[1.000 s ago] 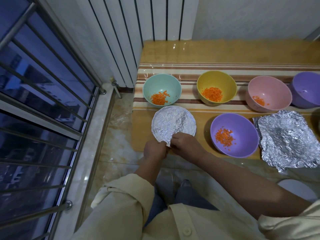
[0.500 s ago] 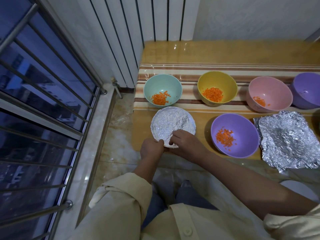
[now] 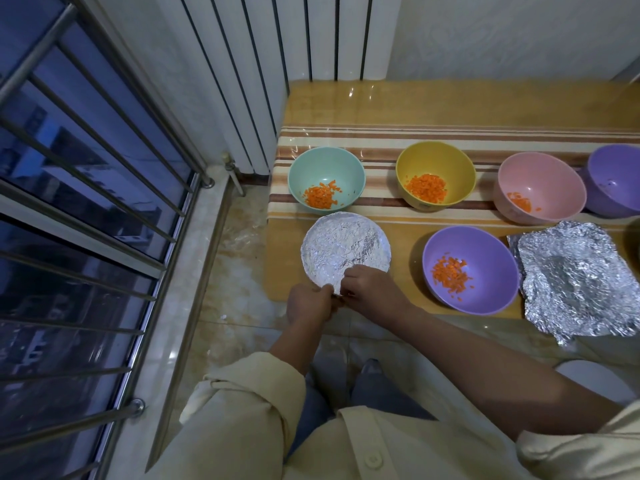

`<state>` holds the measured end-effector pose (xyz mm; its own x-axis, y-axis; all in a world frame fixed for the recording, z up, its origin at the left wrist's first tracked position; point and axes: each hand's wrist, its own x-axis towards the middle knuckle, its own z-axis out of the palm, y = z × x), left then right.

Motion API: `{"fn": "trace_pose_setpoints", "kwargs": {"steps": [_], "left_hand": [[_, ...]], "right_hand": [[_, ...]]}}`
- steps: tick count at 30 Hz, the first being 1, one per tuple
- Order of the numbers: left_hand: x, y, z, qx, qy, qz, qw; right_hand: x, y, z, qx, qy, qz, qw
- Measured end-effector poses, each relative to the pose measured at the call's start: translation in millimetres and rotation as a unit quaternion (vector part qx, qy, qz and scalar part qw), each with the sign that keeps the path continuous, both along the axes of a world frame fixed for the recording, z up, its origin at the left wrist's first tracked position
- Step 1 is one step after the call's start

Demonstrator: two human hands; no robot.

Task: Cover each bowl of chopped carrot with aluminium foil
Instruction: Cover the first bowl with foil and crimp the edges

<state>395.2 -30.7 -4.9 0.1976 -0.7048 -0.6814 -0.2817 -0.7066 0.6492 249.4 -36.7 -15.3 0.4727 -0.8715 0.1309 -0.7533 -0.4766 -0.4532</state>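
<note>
i see the left hand (image 3: 309,304) and right hand (image 3: 372,292) apparently pinching the foil-covered bowl (image 3: 346,249) (both at its near rim).

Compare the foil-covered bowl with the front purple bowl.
The foil-covered bowl is sealed; the front purple bowl is open, chopped carrot showing. The left hand and right hand pinch the foil-covered bowl's near rim; nothing touches the front purple bowl. Both sit in the front row.

The loose pointed flap at the near rim of the foil cover (image 3: 346,251) is now folded under, so its outline is rounder. The left hand (image 3: 306,304) and right hand (image 3: 372,292), briefly apart, meet again and pinch that rim.
</note>
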Motion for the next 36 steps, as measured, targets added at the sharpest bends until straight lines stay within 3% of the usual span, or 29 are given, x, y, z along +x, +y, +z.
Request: {"fn": "trace_pose_setpoints", "kwargs": {"steps": [9,19,26,30,36], "left_hand": [[0.4,2.4,-3.0,-0.001,-0.009,-0.026,1.000],[1.9,-7.0,2.9,-0.026,-0.102,-0.083,0.991],[3.6,-4.7,-2.0,-0.021,-0.054,-0.066,0.996],[-1.8,2.7,-3.1,-0.002,-0.005,-0.032,0.999],[-5.7,-0.8,-2.5,-0.012,-0.013,-0.018,1.000]], "right_hand": [[2.2,0.5,0.0,-0.003,-0.005,-0.011,1.000],[-8.8,0.2,2.7,-0.028,-0.035,-0.001,0.999],[-10.1,0.9,-0.5,-0.019,0.029,0.004,0.999],[-8.8,0.3,-0.8,-0.010,0.026,0.002,1.000],[-8.0,-0.1,-1.7,-0.001,0.017,-0.001,1.000]]}}
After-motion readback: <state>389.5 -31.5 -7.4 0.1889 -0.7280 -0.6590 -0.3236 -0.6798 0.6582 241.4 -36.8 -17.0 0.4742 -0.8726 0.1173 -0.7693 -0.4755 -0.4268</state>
